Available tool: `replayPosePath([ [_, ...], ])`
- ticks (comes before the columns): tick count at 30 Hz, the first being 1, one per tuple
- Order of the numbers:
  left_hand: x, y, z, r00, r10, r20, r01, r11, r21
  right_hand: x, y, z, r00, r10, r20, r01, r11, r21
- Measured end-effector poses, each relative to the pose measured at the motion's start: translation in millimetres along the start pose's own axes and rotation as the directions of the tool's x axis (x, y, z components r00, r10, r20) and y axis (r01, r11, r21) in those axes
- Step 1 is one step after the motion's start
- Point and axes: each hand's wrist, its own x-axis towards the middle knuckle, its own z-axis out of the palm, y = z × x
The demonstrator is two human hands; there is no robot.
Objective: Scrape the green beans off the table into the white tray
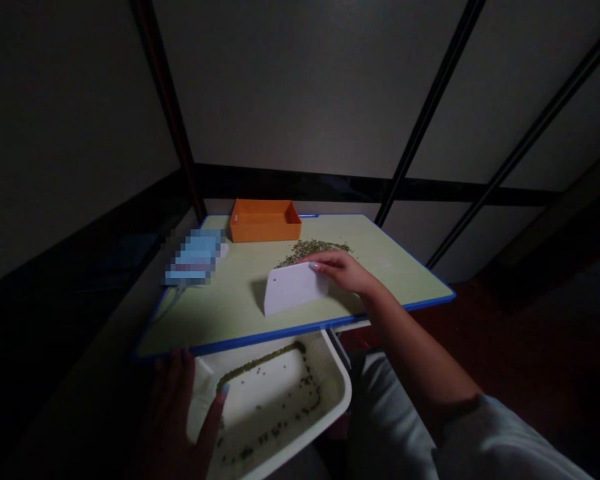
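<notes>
My right hand (347,270) pinches the top edge of a white plastic scraper (293,291), which has a small hole near its left corner. The scraper stands on edge on the pale yellow-green tabletop (395,280). Just behind it, small greenish-brown seeds (313,248) lie in a loose pile. At lower left, my left hand (183,420) grips the side of a white plastic tub (347,393), thumb inside and fingers at the rim, partly in shadow. The tub is below the table's front edge. More seeds line its far side and are scattered over its floor.
An orange open box (265,232) stands at the back left of the table. A pixelated blue object (195,259) is at the left edge, with a cable-like strand below it. A raised blue rim (280,333) borders the tabletop. Panelled walls stand behind and to the left.
</notes>
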Motion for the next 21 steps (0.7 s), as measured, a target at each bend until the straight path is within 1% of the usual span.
replayPosePath([
  [4,1,-3,1.5,0.999,0.04,-0.024,-0.039,0.999,0.018,-4,0,1,0.999,0.04,-0.025,-0.04,0.999,-0.002],
  [7,1,-5,1.9,0.998,0.056,-0.032,-0.055,0.998,0.023,-5,-2,1,0.995,0.039,-0.092,-0.041,0.999,-0.019],
  [10,1,-5,1.4,0.998,0.049,-0.028,-0.048,0.999,0.02,-8,-12,4,0.986,0.005,-0.168,-0.016,0.998,-0.064],
  [12,1,-5,0.5,0.999,0.039,-0.01,-0.039,0.999,0.032,-14,-25,12,0.974,-0.046,-0.221,0.013,0.989,-0.146],
  [14,1,-5,-0.5,1.0,0.027,0.016,-0.027,0.999,0.045,-24,-42,26,0.951,-0.146,-0.274,0.055,0.948,-0.314],
  [15,1,-5,-0.8,0.999,0.024,0.023,-0.025,0.999,0.046,-29,-50,35,0.942,-0.211,-0.262,0.084,0.902,-0.423],
  [16,0,-6,-0.9,0.999,0.024,0.026,-0.026,0.999,0.045,-35,-57,45,0.935,-0.277,-0.221,0.122,0.837,-0.534],
  [17,0,-7,-0.8,0.999,0.029,0.021,-0.03,0.999,0.042,-39,-64,56,0.92,-0.363,-0.147,0.192,0.745,-0.638],
  [18,0,-8,-0.5,0.999,0.041,0.014,-0.042,0.998,0.039,-43,-69,67,0.892,-0.447,-0.068,0.262,0.635,-0.727],
  [20,0,-11,1.0,0.996,0.089,-0.007,-0.088,0.995,0.042,-49,-77,87,0.84,-0.541,0.042,0.323,0.436,-0.84],
  [21,1,-13,2.0,0.993,0.115,-0.011,-0.115,0.992,0.049,-50,-79,97,0.818,-0.569,0.086,0.345,0.365,-0.864],
])
